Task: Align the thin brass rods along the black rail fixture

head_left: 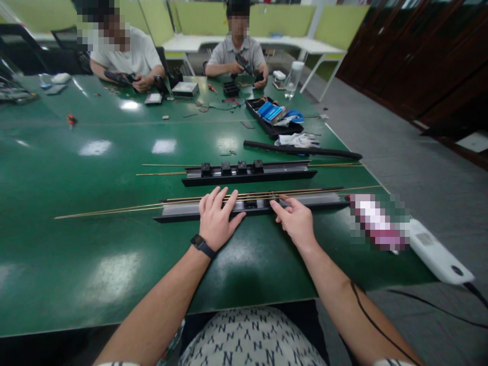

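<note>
A long black rail (179, 217) with a pale inner channel lies across the table in front of me. Thin brass-coloured rods (110, 211) run along it and stick out past both ends. My left hand (217, 218) lies over the rail and rods, fingers spread. Farther right, the thumb and forefinger of my right hand (296, 218) close on a small black block (273, 196) in the channel, beside the rods. A second black block (250, 202) sits in the channel between my hands.
Behind it lies a similar rail (247, 177) carrying several black blocks. Farther back are a black tube (301, 150), white gloves (297, 140) and a black tray (263, 122). A white power strip (438, 251) is at the right edge. Two people work across the green table (125, 274).
</note>
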A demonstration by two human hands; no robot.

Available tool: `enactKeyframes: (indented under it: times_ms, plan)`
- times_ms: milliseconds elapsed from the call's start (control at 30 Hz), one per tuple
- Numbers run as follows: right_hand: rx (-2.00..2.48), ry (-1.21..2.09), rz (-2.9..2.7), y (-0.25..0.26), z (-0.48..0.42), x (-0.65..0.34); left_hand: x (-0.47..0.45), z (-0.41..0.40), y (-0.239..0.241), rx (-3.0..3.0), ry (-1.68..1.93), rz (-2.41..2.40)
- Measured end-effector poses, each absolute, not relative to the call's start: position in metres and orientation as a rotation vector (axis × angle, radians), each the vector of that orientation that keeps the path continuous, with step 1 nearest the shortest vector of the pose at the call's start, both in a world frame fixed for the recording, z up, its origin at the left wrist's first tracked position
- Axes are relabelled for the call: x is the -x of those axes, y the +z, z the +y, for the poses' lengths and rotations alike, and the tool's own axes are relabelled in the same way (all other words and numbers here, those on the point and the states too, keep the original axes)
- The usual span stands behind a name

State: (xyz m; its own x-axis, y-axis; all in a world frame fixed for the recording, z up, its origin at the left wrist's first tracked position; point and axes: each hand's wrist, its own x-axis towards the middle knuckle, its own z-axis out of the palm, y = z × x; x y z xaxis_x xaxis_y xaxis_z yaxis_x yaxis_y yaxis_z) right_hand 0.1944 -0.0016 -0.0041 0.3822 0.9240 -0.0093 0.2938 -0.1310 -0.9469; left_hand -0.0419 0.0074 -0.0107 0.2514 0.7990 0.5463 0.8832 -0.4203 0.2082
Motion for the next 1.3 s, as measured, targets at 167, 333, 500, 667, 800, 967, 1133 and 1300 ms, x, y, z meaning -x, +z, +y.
enactKeyframes:
  times_ms: [167,333,500,667,800,967,1133,1300]
  plan:
    - [1.777,0.382,-1.374,-0.01,-0.002,-0.188,0.042,0.007,-0.011,2.371,-0.898,-1.607]
    - [1.803,0.101,-1.515,-0.012,-0.004,-0.187,0.041,0.007,-0.01,2.372,-0.901,-1.605]
    - [1.801,0.066,-1.501,-0.014,-0.005,-0.185,0.042,0.007,-0.01,2.375,-0.895,-1.606]
    - [1.816,0.056,-1.477,-0.013,-0.004,-0.183,0.042,0.008,-0.01,2.378,-0.9,-1.611]
    - [1.81,0.037,-1.479,-0.012,-0.004,-0.183,0.042,0.008,-0.011,2.385,-0.915,-1.615]
    - [1.817,0.036,-1.478,-0.012,-0.004,-0.182,0.042,0.008,-0.01,2.379,-0.905,-1.594]
    - [1.806,0.019,-1.48,-0.012,-0.004,-0.182,0.042,0.008,-0.01,2.377,-0.904,-1.603]
    - [1.82,0.013,-1.486,-0.013,-0.003,-0.182,0.042,0.008,-0.01,2.375,-0.903,-1.59]
